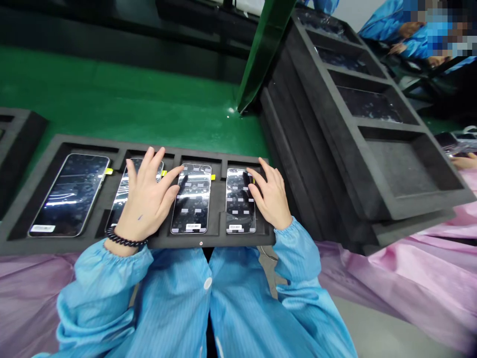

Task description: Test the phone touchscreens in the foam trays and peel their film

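Before me lies a black foam tray (238, 240) with a phone in each compartment. My left hand (147, 199), a beaded bracelet at its wrist, is spread over the second phone (119, 196) from the left and partly hides it. Its thumb and index finger reach the left edge of the third phone (194, 199). My right hand (271, 195) is at the rightmost phone (240, 209), fingers apart, with thumb and index fingertips at that phone's right edge. The leftmost phone (70, 194) has no hand on it. Yellow tabs stick out from the phones' right sides.
A stack of black foam trays (376, 164) rises at the right, the top one holding items in clear film. A green post (264, 54) stands behind my tray on the green surface (149, 104). Another foam block (22, 144) is at the left. People in blue and pink sit at the right.
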### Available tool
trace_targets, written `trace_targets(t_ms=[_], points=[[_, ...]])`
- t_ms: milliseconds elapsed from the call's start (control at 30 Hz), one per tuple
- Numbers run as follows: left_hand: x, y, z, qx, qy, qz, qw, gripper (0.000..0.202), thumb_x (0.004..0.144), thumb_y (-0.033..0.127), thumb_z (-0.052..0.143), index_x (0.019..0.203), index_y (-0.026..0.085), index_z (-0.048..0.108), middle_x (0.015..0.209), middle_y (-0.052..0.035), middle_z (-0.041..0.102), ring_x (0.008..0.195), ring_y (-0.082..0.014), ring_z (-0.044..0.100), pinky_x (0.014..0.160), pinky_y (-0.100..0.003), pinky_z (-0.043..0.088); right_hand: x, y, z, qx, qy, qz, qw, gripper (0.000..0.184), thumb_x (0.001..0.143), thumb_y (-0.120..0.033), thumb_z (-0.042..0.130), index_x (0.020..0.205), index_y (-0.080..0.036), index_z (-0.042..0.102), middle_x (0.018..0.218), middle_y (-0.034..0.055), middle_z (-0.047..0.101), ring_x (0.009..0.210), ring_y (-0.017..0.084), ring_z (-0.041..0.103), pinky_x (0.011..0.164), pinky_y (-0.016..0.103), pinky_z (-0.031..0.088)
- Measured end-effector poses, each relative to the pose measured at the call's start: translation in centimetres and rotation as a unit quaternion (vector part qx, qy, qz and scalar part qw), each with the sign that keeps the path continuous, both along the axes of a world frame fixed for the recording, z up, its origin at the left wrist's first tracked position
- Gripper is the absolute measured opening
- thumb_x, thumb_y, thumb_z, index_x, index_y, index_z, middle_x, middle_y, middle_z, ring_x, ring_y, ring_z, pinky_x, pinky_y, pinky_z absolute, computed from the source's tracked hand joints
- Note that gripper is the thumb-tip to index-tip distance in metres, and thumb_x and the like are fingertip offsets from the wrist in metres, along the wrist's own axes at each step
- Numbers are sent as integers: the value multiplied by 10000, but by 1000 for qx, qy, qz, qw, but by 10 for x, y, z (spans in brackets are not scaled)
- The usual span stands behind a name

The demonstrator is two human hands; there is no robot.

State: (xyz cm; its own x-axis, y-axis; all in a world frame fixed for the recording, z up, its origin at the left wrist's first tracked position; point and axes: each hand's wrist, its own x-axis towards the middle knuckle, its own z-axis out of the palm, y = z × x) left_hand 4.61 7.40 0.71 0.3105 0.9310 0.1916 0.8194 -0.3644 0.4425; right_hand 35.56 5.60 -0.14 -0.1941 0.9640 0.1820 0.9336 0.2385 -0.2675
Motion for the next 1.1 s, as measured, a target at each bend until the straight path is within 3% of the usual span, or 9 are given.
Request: trace_targets(t_ms=[100,233,400,600,767,900,1100], points=[[1,0,2,-6,16,-4,1000,489,1059,390,265,1407,218,561,1696,-101,204,1597,-328,79,1286,-641,8,2,-3,1,4,-6,-18,1000,434,1055,-390,385,1344,-183,634,1595,167,422,1437,330,427,1211,598,306],[2,0,2,-6,37,-17,999,526,1070,390,231,1404,153,562,1665,-194,233,1593,-351,84,1253,-691,49,-8,3,5,-7,-8,33,999,440,1049,-403,418,1421,-227,572,1646,138,351,1490,313,361,1243,620,244],[1,0,1,-9,29,-18,999,537,1068,400,219,1401,155,562,1665,-195,231,1591,-358,82,1250,-690,44,-20,17,10,-50,-37,113,992,434,1052,-417,416,1429,-262,566,1669,125,314,1513,302,338,1255,654,196],[1,0,1,-10,30,-16,999,535,1067,404,206,1402,172,553,1667,-182,224,1595,-334,71,1252,-680,36,-9,-2,12,-4,11,67,998,403,1057,-374,404,1380,-259,616,1649,108,357,1515,285,342,1262,606,224],[0,0,-1,-8,20,-17,1000,515,1063,419,219,1393,204,551,1672,-162,229,1595,-335,80,1253,-682,46,-9,-21,10,-35,-10,91,995,391,1052,-396,426,1365,-286,631,1660,99,342,1492,292,378,1258,634,201],[0,-1,-1,-9,17,-14,1000,514,1061,411,223,1388,199,558,1668,-177,233,1593,-348,86,1241,-702,51,-1,-28,8,1,4,43,999,392,1056,-379,413,1356,-270,640,1640,115,371,1488,291,383,1245,636,232],[0,-1,-2,-13,8,-18,1000,523,1061,390,225,1389,170,568,1662,-202,232,1590,-361,87,1236,-710,45,17,-47,6,7,11,34,999,361,1043,-348,442,1321,-305,668,1630,79,394,1459,296,420,1233,648,256]])
